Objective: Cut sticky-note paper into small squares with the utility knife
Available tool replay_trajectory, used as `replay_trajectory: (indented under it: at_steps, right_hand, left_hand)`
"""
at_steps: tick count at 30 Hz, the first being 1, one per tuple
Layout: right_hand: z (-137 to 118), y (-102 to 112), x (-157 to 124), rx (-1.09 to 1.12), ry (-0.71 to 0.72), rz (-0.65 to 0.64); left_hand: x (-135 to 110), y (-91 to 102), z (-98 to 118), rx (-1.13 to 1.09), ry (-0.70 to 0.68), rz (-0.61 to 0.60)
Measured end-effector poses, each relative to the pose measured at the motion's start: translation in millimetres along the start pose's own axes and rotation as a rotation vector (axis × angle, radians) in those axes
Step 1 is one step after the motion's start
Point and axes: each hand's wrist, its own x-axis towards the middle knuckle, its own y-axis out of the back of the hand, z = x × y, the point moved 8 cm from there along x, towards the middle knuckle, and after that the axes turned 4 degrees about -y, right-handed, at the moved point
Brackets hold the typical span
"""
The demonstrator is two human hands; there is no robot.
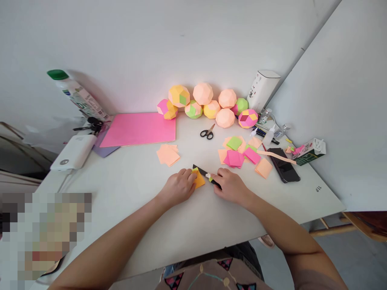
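My right hand (pixel 231 186) is wrapped round a utility knife (pixel 216 183) with a dark blade, which points up and left. The blade reaches the top edge of a small orange piece of paper (pixel 198 179). On that paper lie the curled fingers of my left hand (pixel 181 185), gripping its left side against the table; a bit of yellow shows at its top. Peach paper squares (pixel 168 155) lie just beyond my left hand. Past my right hand are pink paper squares (pixel 234 158), a green square (pixel 234 143) and a folded peach piece (pixel 263 168).
Several faceted paper balls (pixel 202 94) are stacked against the wall. Scissors (pixel 207 133) lie in front of them. A pink sheet (pixel 142 129) and a white device (pixel 74 152) are at left; a phone (pixel 283 166), glue bottle (pixel 269 136) and small carton (pixel 311 152) at right.
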Motion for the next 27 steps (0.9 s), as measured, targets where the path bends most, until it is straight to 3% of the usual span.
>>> replay_trajectory:
  at_steps: [7,13,23,27]
  right_hand:
    - [11,5,-7,0.053,0.051,-0.023]
    - [19,26,-20,0.233,0.131,0.005]
    - [28,36,-23,0.298,0.131,0.059]
    - [33,38,-26,0.319,0.122,-0.003]
  left_hand:
    - [0,-1.8,0,-0.016,0.005,-0.023]
    - [-1,-1.1,1,-0.004,-0.003,-0.003]
    - [-3,5.4,-6,-0.094,0.013,0.185]
    - [-2,-0.4,-7,-0.044,0.018,0.096]
